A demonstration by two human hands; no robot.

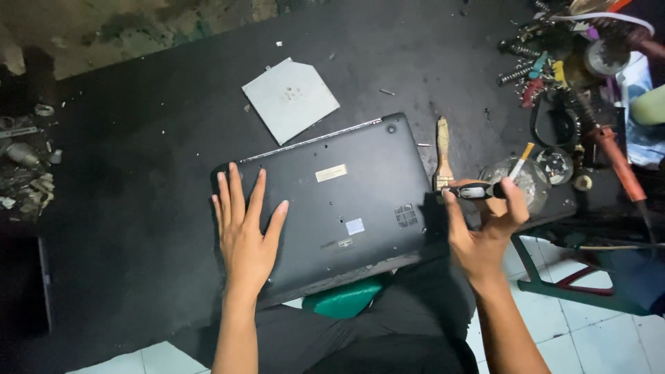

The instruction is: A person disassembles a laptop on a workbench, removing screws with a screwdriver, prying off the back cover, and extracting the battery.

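The left hand [244,239] lies flat, fingers spread, steadying the upturned black laptop [339,201] at the desk's [138,173] near edge. The right hand [485,232] pinches a small screwdriver [478,190] just beside the laptop's right side.

The left hand [244,232] covered the lower left corner of the laptop [332,201]. Tools [561,62] heaped at the upper right ran off the frame's edge, too tangled to tell apart. Small debris [24,173] at the left edge stayed too dim to identify.
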